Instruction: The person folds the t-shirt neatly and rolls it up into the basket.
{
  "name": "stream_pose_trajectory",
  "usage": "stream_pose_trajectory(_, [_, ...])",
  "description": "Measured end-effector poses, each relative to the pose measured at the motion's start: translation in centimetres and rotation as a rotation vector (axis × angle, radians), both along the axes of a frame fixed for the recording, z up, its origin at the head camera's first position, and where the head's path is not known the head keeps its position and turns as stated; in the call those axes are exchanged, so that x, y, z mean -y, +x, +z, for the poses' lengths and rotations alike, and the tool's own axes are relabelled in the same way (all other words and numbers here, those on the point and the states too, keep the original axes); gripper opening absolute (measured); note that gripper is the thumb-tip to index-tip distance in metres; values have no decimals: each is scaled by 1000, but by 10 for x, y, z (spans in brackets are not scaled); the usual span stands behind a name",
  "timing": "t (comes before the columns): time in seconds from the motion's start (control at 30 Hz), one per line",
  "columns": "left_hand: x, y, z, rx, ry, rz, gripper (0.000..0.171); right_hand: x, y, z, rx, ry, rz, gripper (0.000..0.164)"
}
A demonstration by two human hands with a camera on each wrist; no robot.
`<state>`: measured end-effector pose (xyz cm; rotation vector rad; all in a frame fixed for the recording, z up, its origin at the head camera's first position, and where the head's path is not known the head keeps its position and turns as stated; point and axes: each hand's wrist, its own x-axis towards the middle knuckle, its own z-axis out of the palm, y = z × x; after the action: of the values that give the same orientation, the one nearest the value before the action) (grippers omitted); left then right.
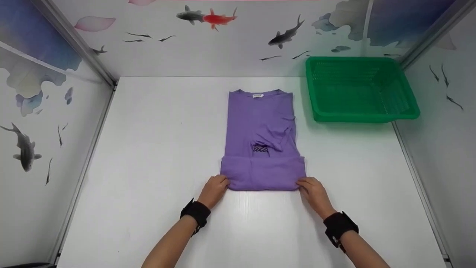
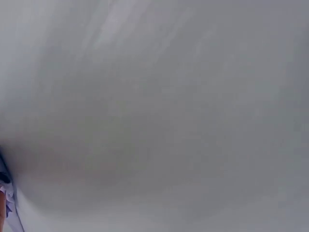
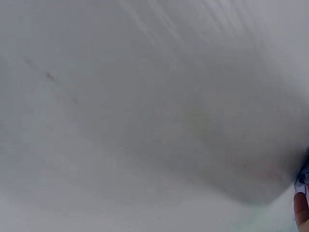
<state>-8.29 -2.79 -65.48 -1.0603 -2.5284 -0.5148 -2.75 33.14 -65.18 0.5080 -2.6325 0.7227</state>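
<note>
A purple T-shirt (image 1: 260, 111) lies on the white table with its collar at the far end and its sides folded in. Its near end is turned up into a flat band (image 1: 264, 173), above which part of some dark lettering shows. At the band's left corner my left hand (image 1: 214, 190) pinches the cloth. My right hand (image 1: 314, 191) pinches the right corner, with the thumb below. Both wrist views show mostly table; a sliver of the shirt (image 2: 13, 212) and a fingertip (image 3: 301, 208) appear at their edges.
A green plastic basket (image 1: 366, 118) stands at the back right of the table (image 1: 156, 149), close to the shirt's right side. Panels printed with fish (image 1: 284, 35) wall off the back, left and right.
</note>
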Motion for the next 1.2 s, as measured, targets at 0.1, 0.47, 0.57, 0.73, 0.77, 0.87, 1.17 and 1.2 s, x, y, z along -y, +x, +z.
stream_pose_trajectory(0.1, [3,5,8,47,-43,-3,7,-1,6,4,29,-7,-13,24])
stream_pose_trajectory(0.47, [29,24,56,431,21,-215,6,-4,36,48,170,-35,98,17])
stream_pose_trajectory(0.57, [31,13,70,495,72,-212,7,-4,26,61,194,-94,80,15])
stream_pose_trajectory(0.73, [24,-24,83,551,161,-133,8,-2,-9,70,202,-149,-7,9])
stream_pose_trajectory(0.77, [22,-32,83,561,177,-105,9,-2,-18,71,204,-154,-24,8])
stream_pose_trajectory(0.87, [15,-53,81,581,214,-12,10,1,-43,70,227,-181,-72,8])
stream_pose_trajectory(1.17, [-8,-85,60,663,192,254,15,9,-95,50,368,-110,-149,11])
stream_pose_trajectory(1.2, [-11,-87,57,669,190,278,16,9,-97,48,378,-104,-156,11])
